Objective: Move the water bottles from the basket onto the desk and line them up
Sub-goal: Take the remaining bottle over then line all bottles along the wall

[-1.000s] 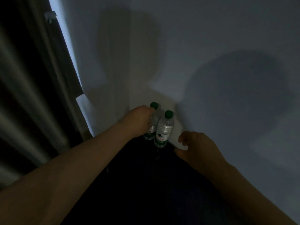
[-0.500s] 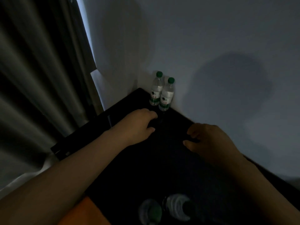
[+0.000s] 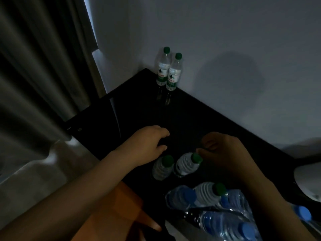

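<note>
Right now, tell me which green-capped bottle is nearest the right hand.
The near bottle whose cap sits right beside the fingertips of the right hand. Its neighbour stands further left by the left hand; the upright pair stands far off at the wall.

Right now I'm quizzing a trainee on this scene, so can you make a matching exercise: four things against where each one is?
Things
1. far bottle pair
2. blue-cap bottles
3. left hand
4. curtain

Places
A. hanging at the person's left
B. upright in the desk corner, by the wall
C. heaped at lower right
D. above the desk, holding nothing

Pairs: 1-B, 2-C, 3-D, 4-A
</note>
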A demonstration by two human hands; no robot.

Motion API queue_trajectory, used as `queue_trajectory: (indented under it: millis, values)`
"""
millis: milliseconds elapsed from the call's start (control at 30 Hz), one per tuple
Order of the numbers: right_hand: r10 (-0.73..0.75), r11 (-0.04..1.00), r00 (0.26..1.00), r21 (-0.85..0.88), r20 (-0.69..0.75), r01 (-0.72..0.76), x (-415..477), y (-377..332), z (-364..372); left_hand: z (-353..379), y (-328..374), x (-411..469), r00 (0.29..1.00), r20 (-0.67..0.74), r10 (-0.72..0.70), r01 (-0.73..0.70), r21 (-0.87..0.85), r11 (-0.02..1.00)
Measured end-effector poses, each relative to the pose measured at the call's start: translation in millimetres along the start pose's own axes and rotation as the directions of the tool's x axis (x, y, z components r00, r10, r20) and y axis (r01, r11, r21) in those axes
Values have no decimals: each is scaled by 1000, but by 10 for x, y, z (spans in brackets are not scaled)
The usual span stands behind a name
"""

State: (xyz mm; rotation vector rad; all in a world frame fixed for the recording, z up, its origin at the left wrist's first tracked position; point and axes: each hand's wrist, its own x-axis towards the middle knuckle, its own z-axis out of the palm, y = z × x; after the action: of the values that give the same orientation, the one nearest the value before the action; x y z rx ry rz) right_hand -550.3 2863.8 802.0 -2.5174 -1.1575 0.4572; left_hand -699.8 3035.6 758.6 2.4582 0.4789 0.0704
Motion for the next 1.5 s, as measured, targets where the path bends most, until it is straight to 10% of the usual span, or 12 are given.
queue_trajectory:
  millis: [1500]
  values:
    - [-91,991,996,92,-15,92,411,418,340,276,-65,-19,983,-131,-125,103,-169,980]
